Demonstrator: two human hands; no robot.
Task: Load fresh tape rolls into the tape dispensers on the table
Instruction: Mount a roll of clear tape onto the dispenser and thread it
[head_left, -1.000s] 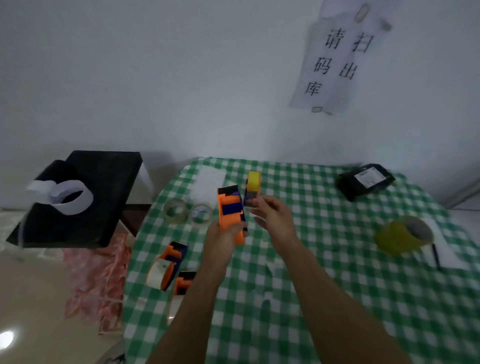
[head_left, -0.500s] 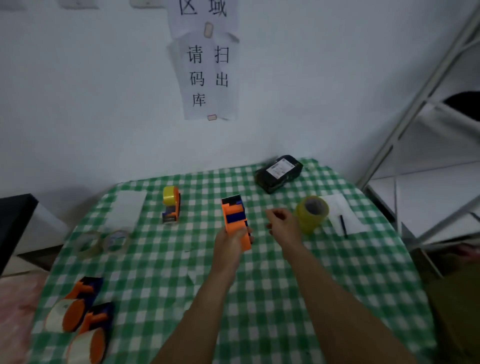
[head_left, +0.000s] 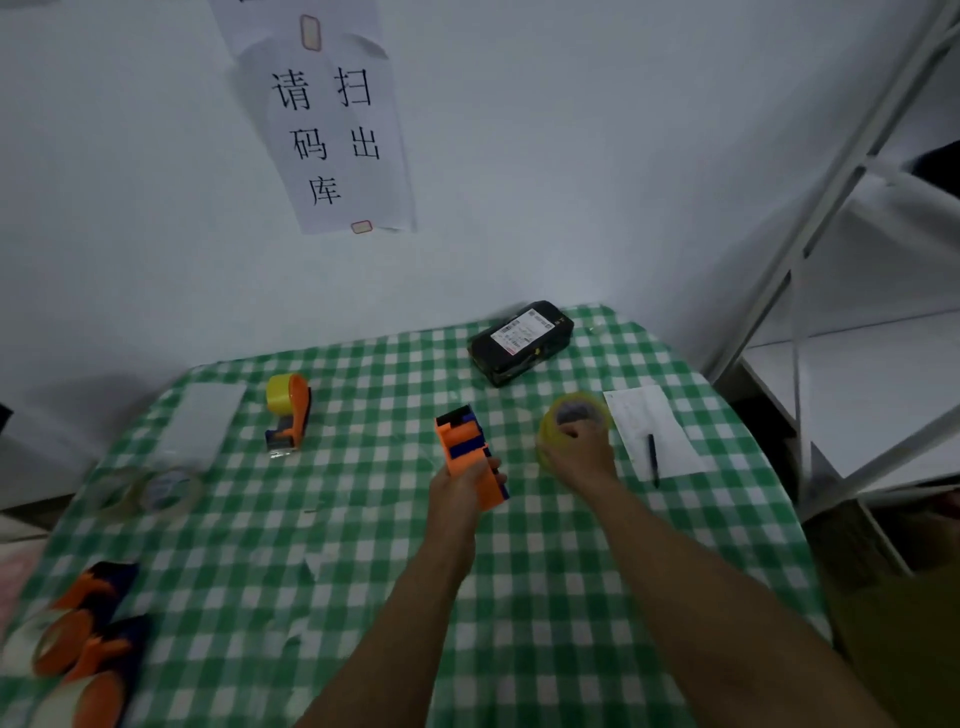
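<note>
The yellow roll of packing tape (head_left: 584, 410) stands on the green-checked tablecloth (head_left: 363, 545), just beside a white paper sheet (head_left: 644, 421). The right hand (head_left: 576, 454), short of it half a second ago, now curls its fingers over its near rim. The left hand (head_left: 460, 493) grips the orange-and-blue plastic dispenser (head_left: 465, 441) raised nearby, so loading likely comes next.

Near-centre desk (head_left: 545, 649) open between forearms; mid desk taken by left hand (head_left: 457, 493) gripping orange dispenser (head_left: 460, 441), right hand (head_left: 579, 454) gripping yellow roll (head_left: 550, 415); loaded dispenser (head_left: 288, 413) far left; clear rolls (head_left: 166, 491) left, two dispensers (head_left: 67, 636) near left; black parcel (head_left: 519, 340) far; shelf frame (head_left: 802, 249) hems right edge.
</note>
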